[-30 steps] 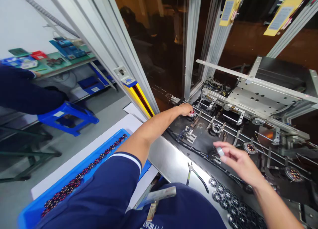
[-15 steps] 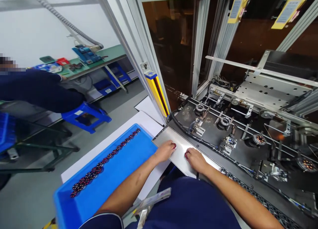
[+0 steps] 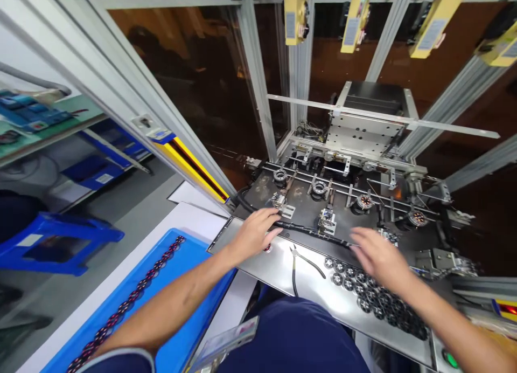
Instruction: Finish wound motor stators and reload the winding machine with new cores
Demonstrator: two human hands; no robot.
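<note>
My left hand (image 3: 255, 234) is over the left part of the metal ledge (image 3: 234, 238), fingers stretched and thumb apart. A small round red-and-black part (image 3: 267, 248) shows on the ledge just under the thumb. My right hand (image 3: 382, 260), a little blurred, hovers with fingers apart between the machine's fixtures and several round black-and-silver parts (image 3: 364, 304) grouped on the ledge. Side cutters (image 3: 297, 257) with dark handles lie between the hands. Round holders (image 3: 319, 188) stand in a row on the machine bed; a part with copper-coloured spots (image 3: 364, 201) sits in one.
A blue tray (image 3: 202, 249) at the left carries a long row of red-and-black round parts (image 3: 141, 287). A metal frame post and a yellow light-curtain bar (image 3: 197, 168) rise by the ledge. A blue stool (image 3: 52, 241) stands on the floor. A green button (image 3: 450, 358) is lower right.
The view has swung right. My right hand has moved right from the ledge, its fingers now spread. My left hand has opened; a red-and-black part is beneath it. The side cutters have come into view.
</note>
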